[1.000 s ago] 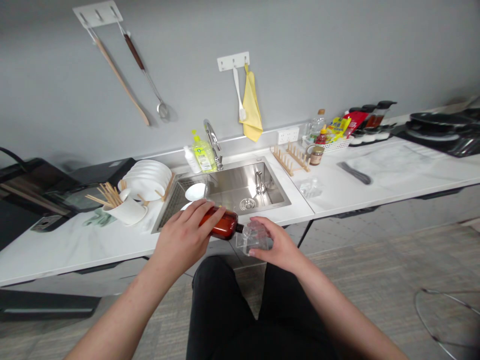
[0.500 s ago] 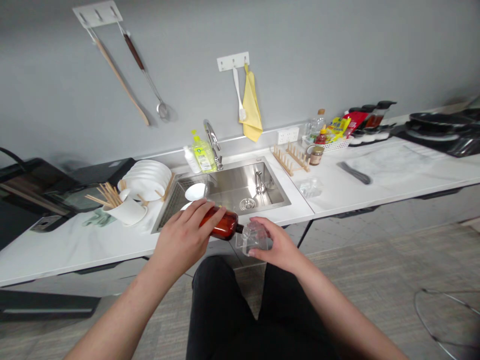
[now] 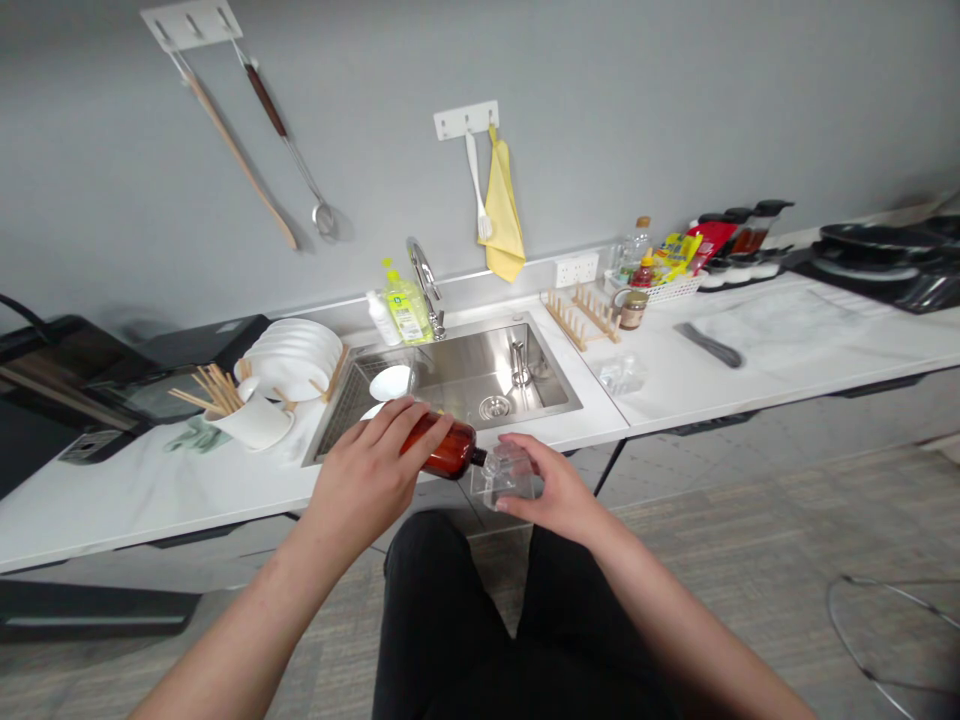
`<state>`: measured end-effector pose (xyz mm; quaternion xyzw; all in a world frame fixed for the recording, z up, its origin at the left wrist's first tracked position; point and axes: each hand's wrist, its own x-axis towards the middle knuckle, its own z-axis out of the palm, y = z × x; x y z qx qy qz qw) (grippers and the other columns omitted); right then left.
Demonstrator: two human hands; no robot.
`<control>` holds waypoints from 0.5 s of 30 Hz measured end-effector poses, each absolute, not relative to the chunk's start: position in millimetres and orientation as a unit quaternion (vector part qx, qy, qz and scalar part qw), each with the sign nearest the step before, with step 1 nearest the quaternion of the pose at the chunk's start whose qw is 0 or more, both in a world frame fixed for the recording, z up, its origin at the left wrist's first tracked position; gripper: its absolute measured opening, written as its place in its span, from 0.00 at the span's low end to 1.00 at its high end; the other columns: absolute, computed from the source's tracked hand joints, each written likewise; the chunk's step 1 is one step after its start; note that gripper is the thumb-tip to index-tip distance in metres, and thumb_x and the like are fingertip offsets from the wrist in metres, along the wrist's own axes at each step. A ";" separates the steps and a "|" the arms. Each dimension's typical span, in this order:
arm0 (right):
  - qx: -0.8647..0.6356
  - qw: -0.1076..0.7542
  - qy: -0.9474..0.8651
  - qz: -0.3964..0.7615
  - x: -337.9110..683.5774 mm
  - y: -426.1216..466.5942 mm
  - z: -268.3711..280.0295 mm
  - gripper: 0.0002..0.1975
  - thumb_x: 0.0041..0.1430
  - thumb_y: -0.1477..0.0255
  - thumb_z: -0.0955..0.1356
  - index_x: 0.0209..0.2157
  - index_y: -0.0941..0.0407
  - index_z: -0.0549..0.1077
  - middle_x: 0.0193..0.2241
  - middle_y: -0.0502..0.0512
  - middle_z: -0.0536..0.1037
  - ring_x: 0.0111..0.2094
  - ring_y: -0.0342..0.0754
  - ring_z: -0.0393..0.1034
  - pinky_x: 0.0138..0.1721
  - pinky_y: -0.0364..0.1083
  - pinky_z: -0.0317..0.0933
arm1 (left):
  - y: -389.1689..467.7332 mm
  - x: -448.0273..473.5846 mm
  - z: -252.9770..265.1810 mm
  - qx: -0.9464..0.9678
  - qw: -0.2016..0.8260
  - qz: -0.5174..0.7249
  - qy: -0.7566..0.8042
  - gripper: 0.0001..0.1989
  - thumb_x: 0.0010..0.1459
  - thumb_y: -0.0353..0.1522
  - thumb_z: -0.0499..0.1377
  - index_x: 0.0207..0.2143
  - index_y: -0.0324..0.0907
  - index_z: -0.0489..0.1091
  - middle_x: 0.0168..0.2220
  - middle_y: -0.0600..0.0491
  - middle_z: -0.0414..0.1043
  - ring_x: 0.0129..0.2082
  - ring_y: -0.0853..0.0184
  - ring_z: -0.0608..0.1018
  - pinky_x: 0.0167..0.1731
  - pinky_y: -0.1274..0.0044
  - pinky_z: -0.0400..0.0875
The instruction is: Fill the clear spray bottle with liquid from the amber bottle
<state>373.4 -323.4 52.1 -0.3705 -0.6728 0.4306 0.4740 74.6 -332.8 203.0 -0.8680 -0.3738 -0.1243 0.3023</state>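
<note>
My left hand (image 3: pixel 379 455) is wrapped round an amber bottle (image 3: pixel 454 452), tipped almost on its side with its dark neck pointing right. The neck meets the opening of a clear plastic container (image 3: pixel 506 475), which my right hand (image 3: pixel 555 485) grips from its right side between thumb and fingers. Both are held in front of the counter's edge, just below the sink (image 3: pixel 559 405). Whether liquid is flowing cannot be made out. A clear piece, perhaps a lid (image 3: pixel 622 374), lies on the counter right of the sink.
White plates (image 3: pixel 292 362) stand in a rack at left, behind a white holder (image 3: pixel 259 420) of wooden sticks. Behind the sink are a tap (image 3: pixel 424 275) and a yellow-green soap bottle (image 3: pixel 406 308). A wooden rack (image 3: pixel 583 316), a jar (image 3: pixel 633 310) and a white basket (image 3: pixel 671 288) stand at right.
The clear container has shifted or turned very slightly in my right hand. The bottle and my left hand stay in nearly the same place.
</note>
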 end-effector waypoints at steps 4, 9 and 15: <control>-0.371 0.471 -0.673 0.432 372.5 -322.9 53.1 0.44 0.57 0.65 0.86 0.72 0.47 0.73 0.68 0.63 0.81 0.62 0.63 0.83 0.61 0.62 0.81 | -333.7 74.1 204.7 -0.870 0.291 -0.131 -0.376 0.33 0.67 0.21 0.65 0.73 0.45 0.76 0.69 0.38 0.80 0.70 0.43 0.80 0.58 0.57 0.84; -0.372 0.466 -0.675 0.435 371.9 -321.7 53.8 0.44 0.57 0.66 0.86 0.72 0.46 0.73 0.67 0.63 0.82 0.63 0.64 0.83 0.62 0.63 0.81 | -333.5 74.6 206.0 -0.868 0.298 -0.126 -0.378 0.33 0.67 0.21 0.65 0.72 0.45 0.76 0.68 0.38 0.80 0.69 0.43 0.81 0.57 0.57 0.84; -0.366 0.471 -0.670 0.442 370.6 -320.6 52.7 0.45 0.56 0.66 0.86 0.72 0.45 0.73 0.67 0.63 0.82 0.63 0.65 0.83 0.62 0.64 0.81 | -333.2 73.7 205.9 -0.867 0.304 -0.115 -0.377 0.33 0.67 0.22 0.65 0.73 0.45 0.76 0.68 0.37 0.80 0.70 0.42 0.80 0.57 0.55 0.85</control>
